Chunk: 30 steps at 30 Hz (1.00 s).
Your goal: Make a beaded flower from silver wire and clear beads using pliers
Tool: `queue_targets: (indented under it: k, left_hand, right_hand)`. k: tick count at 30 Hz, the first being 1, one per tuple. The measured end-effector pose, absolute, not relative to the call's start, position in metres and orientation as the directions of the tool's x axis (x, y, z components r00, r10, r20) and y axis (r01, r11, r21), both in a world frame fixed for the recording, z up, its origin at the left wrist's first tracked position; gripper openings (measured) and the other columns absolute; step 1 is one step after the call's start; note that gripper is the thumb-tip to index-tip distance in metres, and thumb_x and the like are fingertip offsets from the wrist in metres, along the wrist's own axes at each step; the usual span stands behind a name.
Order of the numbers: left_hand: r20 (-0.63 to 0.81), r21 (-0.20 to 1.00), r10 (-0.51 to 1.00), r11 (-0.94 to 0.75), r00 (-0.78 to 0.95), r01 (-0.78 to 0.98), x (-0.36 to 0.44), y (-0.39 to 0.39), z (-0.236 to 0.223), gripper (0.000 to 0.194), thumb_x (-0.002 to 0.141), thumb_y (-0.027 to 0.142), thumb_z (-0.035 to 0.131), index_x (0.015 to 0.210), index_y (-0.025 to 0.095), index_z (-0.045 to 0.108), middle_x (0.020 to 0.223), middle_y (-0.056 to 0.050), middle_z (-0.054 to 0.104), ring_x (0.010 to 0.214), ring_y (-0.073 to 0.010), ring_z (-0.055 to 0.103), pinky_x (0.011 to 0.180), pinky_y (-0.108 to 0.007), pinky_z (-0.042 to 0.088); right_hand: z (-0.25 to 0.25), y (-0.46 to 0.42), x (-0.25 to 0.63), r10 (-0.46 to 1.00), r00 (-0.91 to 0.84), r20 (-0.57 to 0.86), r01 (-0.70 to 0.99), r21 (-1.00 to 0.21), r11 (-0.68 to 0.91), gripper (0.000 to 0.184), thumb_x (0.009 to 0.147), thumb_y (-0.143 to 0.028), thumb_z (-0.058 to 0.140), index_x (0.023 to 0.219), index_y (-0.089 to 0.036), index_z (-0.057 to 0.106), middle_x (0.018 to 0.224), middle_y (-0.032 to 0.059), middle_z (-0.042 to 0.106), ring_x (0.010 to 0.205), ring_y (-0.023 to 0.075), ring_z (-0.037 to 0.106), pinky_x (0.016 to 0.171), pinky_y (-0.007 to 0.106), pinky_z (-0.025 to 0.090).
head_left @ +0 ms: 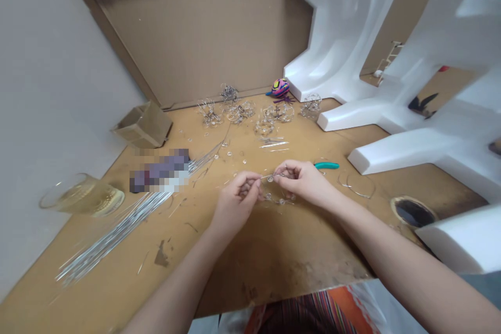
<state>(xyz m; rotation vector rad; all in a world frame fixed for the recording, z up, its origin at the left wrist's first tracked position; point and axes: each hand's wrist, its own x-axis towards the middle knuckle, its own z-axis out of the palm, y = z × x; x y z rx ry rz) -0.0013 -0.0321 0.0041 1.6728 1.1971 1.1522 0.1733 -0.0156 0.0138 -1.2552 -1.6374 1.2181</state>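
Over the middle of the table, my left hand [238,199] pinches one end of a thin metal wire [266,176] between thumb and fingers. My right hand [300,181] pinches the same wire a short way to the right, its fingertips close together. A clear round bead [270,179] sits at the wire between the hands. Below my fingers hangs a loop of wire with more clear beads [282,201], partly hidden by the hands. Just beyond my right hand lies a tool with a teal handle [326,165]; its other end is hidden.
Long straight wires [129,229] lie in a bundle at left, near a glass of yellowish liquid [94,198] and a small cardboard box [144,125]. Several beaded wire pieces [240,110] stand at the back. White moulded legs [376,154] and a dark-filled hole [414,212] are at right.
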Motion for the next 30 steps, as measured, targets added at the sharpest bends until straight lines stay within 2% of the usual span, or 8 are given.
queue_targets:
  k: [6,14,19,26,30]
  left_hand:
    - [0.257,0.881,0.950,-0.307,0.180,0.360,0.0017,-0.0337,-0.0024,0.013,0.081,0.027,0.051,0.088,0.021,0.060,0.067,0.001,0.063,0.056,-0.0106,0.061,0.057,-0.022,0.050]
    - [0.272,0.874,0.942,-0.327,0.194,0.359,0.0020,-0.0360,-0.0024,0.017,0.081,0.025,0.050,0.091,0.021,0.063,0.066,0.001,0.063,0.055,-0.0111,0.061,0.058,-0.022,0.050]
    - [0.302,0.804,0.930,-0.366,0.209,0.468,-0.0012,-0.0336,-0.0027,0.019,0.080,0.024,0.050,0.090,0.023,0.066,0.068,0.000,0.066,0.053,-0.0111,0.061,0.054,-0.022,0.049]
    - [0.376,0.662,0.888,-0.458,0.265,0.593,-0.0009,-0.0312,-0.0025,0.021,0.077,0.017,0.050,0.086,0.024,0.068,0.063,0.001,0.066,0.058,-0.0123,0.060,0.055,-0.022,0.047]
    - [0.363,0.665,0.891,-0.453,0.273,0.594,-0.0017,-0.0318,-0.0008,0.022,0.076,0.016,0.050,0.085,0.024,0.067,0.068,0.001,0.067,0.057,-0.0115,0.057,0.053,-0.022,0.044]
  right_hand:
    - [0.0189,-0.0183,0.1724,0.969,-0.247,-0.008,0.378,-0.922,0.088,0.010,0.066,-0.021,0.055,0.073,-0.016,0.059,0.046,-0.0084,0.039,0.042,0.0060,0.035,0.043,0.020,0.028]
    - [0.0196,-0.0171,0.1736,0.976,-0.218,-0.006,0.414,-0.906,0.087,0.006,0.059,-0.017,0.052,0.065,-0.017,0.053,0.050,-0.0076,0.039,0.048,0.0067,0.035,0.047,0.020,0.029]
    - [0.0201,-0.0178,0.1720,0.977,-0.212,-0.035,0.403,-0.914,0.054,0.006,0.058,-0.017,0.050,0.064,-0.018,0.051,0.050,-0.0077,0.040,0.047,0.0069,0.036,0.047,0.020,0.030]
    - [0.0141,-0.0185,0.1677,0.975,-0.202,0.087,0.501,-0.847,0.179,0.005,0.059,-0.016,0.052,0.063,-0.018,0.051,0.051,-0.0070,0.041,0.049,0.0073,0.036,0.049,0.020,0.031]
    - [0.0126,-0.0183,0.1677,0.972,-0.219,0.084,0.495,-0.849,0.185,0.006,0.060,-0.016,0.054,0.065,-0.018,0.054,0.049,-0.0075,0.040,0.047,0.0068,0.036,0.047,0.020,0.030]
